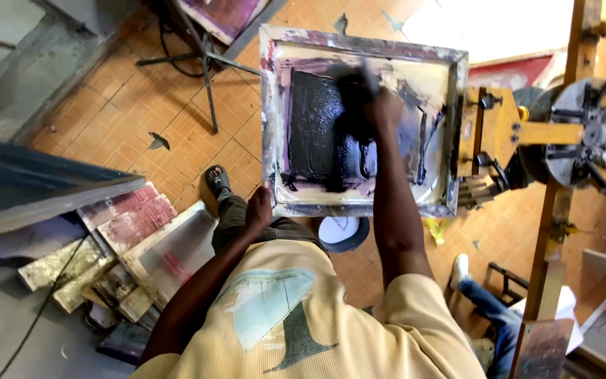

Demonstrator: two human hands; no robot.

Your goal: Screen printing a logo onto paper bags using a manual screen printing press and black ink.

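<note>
Left hand point(258, 210): I see it at frame centre, fingers curled over the near rail of the printing screen frame point(363, 208).
Right hand point(382, 107): closed around a blurred black squeegee point(353, 84), upper centre.
Screen: thick black ink point(315, 126) lies inside it.
Lower left: stacked spare frames point(124, 249).
Right: yellow press arm point(499, 130) clamps the screen.

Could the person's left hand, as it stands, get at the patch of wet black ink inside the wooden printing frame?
Probably yes: the left hand grips the frame edge, and nothing lies between it and the black ink.
</note>
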